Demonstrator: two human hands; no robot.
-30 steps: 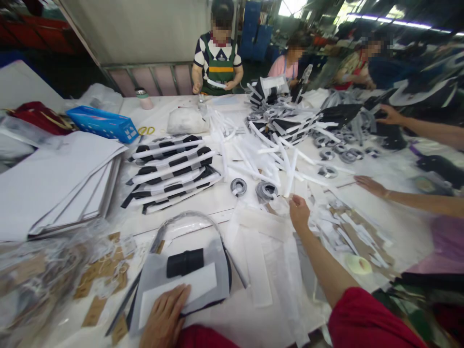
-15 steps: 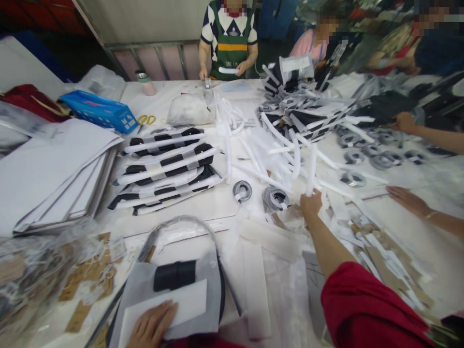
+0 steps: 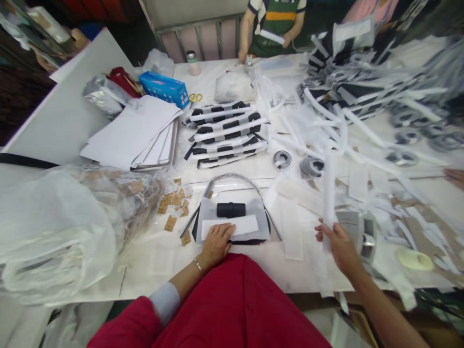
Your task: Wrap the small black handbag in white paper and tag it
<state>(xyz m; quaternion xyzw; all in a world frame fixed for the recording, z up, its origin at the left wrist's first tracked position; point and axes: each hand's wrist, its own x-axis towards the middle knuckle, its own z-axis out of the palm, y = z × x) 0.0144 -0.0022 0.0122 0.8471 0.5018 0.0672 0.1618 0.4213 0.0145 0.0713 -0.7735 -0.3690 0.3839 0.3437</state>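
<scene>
In front of me a black handbag point(image 3: 268, 229), its handle arching up, lies on the table under a grey-white wrap sheet point(image 3: 255, 207). A black cylindrical piece point(image 3: 231, 210) rests on that sheet, and below it sits a white foam rectangle point(image 3: 248, 226). My left hand point(image 3: 217, 240) lies flat over the rectangle's lower edge, fingers extended. Off to the right, my right hand point(image 3: 337, 241) grips a long white foam tube point(image 3: 329, 193) near its lower part, holding it upright above the table.
Wrapped black-and-white bundles point(image 3: 228, 128) are stacked beyond the handbag. Two grey coils point(image 3: 282, 159) lie right of them. Brown tags point(image 3: 171, 223) and a large plastic bag point(image 3: 54, 227) are at left. A tape dispenser point(image 3: 369, 239) stands beside my right hand. A co-worker point(image 3: 277, 24) stands across the table.
My right hand has drawn the white foam tube back toward me from the pile. My left hand stays on the foam rectangle. The view has shifted to take in more of the left side.
</scene>
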